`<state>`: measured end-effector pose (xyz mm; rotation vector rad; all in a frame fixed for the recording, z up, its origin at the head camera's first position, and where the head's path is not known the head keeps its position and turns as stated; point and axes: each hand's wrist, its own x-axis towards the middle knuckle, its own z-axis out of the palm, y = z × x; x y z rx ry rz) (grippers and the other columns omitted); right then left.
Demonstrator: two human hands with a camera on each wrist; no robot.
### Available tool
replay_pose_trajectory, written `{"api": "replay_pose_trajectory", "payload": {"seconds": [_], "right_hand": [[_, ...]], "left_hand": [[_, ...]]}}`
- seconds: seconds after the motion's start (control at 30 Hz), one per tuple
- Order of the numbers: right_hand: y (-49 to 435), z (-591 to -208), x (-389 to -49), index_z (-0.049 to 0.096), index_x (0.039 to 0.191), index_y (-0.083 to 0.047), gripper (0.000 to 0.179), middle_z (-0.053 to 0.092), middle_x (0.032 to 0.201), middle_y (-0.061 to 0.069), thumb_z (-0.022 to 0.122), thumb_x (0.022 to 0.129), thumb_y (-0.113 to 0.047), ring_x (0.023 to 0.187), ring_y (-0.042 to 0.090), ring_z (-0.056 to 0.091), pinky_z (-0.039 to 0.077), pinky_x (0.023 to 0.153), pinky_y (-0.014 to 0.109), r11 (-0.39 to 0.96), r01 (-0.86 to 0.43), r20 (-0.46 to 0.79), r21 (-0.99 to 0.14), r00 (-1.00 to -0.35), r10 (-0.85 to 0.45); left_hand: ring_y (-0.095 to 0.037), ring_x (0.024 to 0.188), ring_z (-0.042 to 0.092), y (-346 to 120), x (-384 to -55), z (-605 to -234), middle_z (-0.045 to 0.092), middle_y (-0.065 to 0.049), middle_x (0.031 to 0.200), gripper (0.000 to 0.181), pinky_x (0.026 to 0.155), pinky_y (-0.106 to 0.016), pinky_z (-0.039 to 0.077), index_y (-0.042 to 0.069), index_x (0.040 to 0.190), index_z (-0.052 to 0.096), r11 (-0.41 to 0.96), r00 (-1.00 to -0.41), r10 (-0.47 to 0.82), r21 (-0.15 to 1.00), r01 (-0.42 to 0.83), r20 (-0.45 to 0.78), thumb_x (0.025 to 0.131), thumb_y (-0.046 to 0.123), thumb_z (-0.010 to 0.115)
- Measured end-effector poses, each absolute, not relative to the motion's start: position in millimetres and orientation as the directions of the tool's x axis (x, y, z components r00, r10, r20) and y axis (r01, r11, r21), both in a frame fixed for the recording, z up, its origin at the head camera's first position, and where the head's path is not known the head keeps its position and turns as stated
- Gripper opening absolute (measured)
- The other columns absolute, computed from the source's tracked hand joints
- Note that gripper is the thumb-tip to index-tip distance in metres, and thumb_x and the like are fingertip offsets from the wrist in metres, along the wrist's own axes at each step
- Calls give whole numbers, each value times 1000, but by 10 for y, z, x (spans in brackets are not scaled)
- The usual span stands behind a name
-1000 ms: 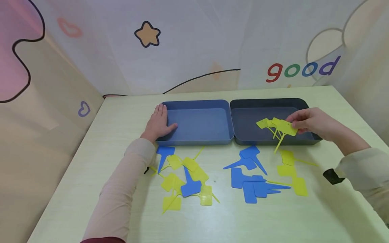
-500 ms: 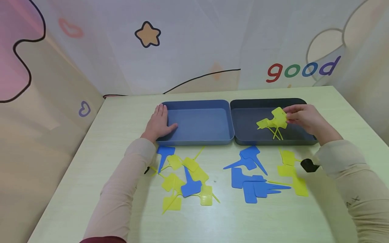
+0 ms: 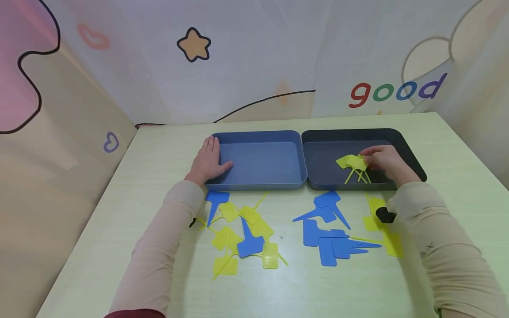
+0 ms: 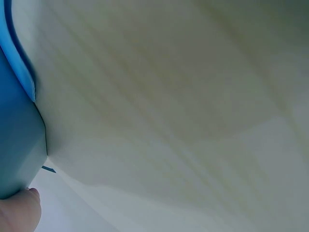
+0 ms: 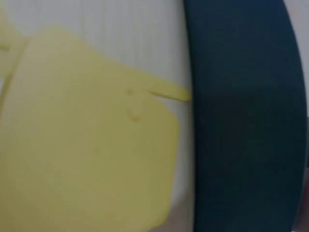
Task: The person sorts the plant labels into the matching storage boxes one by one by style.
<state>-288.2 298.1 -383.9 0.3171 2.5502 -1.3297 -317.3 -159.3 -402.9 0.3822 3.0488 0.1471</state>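
My left hand (image 3: 207,163) rests with straight fingers over the left edge of the blue-grey tray (image 3: 262,161); a fingertip (image 4: 21,211) shows beside the tray wall in the left wrist view. Over the dark tray (image 3: 322,170), my right hand (image 3: 385,162) pinches the right edge of a yellow T-shaped plant label (image 3: 356,162). That label lies over other yellow labels in the tray, their stems pointing toward me. In the right wrist view, the dark tray's wall (image 5: 248,116) stands beside a yellow label (image 5: 96,140) on the table.
Yellow labels (image 3: 270,256) and blue labels (image 3: 250,245) lie mixed in front of the blue-grey tray. Before the dark tray are several more blue labels (image 3: 327,254) and a few yellow ones (image 3: 393,245), partly under the right sleeve. A printed curtain (image 3: 246,62) hangs behind the table.
My right hand has moved left and into the dark tray, lowering the yellow plant label onto the others there. The left hand has stayed still.
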Motion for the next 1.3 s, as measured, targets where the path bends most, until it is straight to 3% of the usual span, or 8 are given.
{"api": "replay_pose_trajectory", "payload": {"seconds": [0.3, 0.43, 0.6, 0.77, 0.83, 1.0, 1.3], "right_hand": [[2951, -3886, -2856, 52, 112, 7, 33, 53, 83, 7, 45, 82, -3, 70, 19, 45, 38, 56, 28, 677, 224, -226, -700, -970, 88], [2948, -3863, -2846, 51, 112, 8, 31, 51, 97, 18, 46, 84, -5, 73, 21, 48, 39, 58, 30, 701, 218, -227, -679, -970, 82], [2986, -3741, -2802, 42, 121, 7, 42, 42, 120, 28, 44, 91, -22, 96, 37, 45, 42, 78, 47, 761, 189, -207, -620, -976, 74], [3019, -3530, -2635, 14, 139, 2, 75, 20, 139, 31, 36, 89, -50, 123, 47, 24, 25, 97, 60, 824, 105, -198, -557, -980, -8], [3016, -3460, -2549, 4, 140, 4, 82, 8, 142, 32, 35, 88, -52, 129, 48, 9, 13, 101, 61, 838, 38, -187, -544, -979, -77], [2981, -3442, -2374, -6, 138, 8, 84, -11, 140, 35, 37, 91, -47, 128, 48, -14, 0, 99, 65, 878, -102, -148, -467, -970, -192], [2840, -3594, -1959, -4, 140, 3, 89, -18, 142, 28, 44, 87, -49, 129, 42, -21, 4, 95, 70, 932, -193, -146, -307, -958, -246]], "left_hand": [[-33, 136, 0, -1585, -3171, -4018, 1, -23, 147, 90, 111, -41, 11, -7, 139, 4, 965, -967, 247, 108, 240, -57, 84, 53, 42], [-33, 136, 0, -1581, -3156, -4000, 1, -23, 147, 90, 111, -41, 11, -7, 139, 4, 966, -968, 243, 108, 235, -69, 84, 53, 42], [-34, 136, 0, -1577, -3147, -3992, 0, -23, 147, 90, 111, -41, 11, -8, 139, 3, 966, -967, 244, 107, 236, -77, 84, 53, 42], [-33, 136, -1, -1575, -3149, -3982, 0, -23, 147, 90, 111, -40, 11, -8, 139, 3, 965, -966, 247, 105, 238, -80, 84, 53, 42], [-33, 136, -1, -1575, -3150, -3980, 0, -23, 147, 90, 111, -40, 10, -7, 139, 3, 966, -966, 245, 104, 236, -80, 84, 53, 41], [-33, 136, -1, -1570, -3144, -3976, 0, -23, 147, 90, 111, -41, 10, -7, 139, 3, 968, -967, 239, 102, 230, -85, 85, 52, 42], [-33, 136, -1, -1576, -3152, -3982, 0, -23, 147, 90, 111, -41, 11, -7, 139, 3, 967, -967, 242, 106, 234, -77, 84, 53, 42]]}}
